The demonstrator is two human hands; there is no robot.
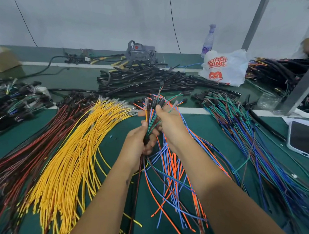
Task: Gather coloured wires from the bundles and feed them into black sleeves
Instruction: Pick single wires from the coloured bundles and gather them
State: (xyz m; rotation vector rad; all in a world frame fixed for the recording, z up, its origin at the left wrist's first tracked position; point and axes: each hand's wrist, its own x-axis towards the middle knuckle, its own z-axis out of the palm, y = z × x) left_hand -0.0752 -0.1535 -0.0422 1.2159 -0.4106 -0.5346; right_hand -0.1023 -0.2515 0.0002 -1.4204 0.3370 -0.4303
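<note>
Head view: gathering step. Both hands, the left hand [142, 135] and the right hand [168, 121], curl round a mixed cluster of coloured wires [154, 107], terminal ends up, above the green surface [115, 142]. Next (judged): square the ends, then fetch one of the black sleeves [144, 79] piled beyond.

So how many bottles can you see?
1: a clear plastic bottle with a purple cap stands at the back of the table, behind the white bag. Others could be hidden.
</note>
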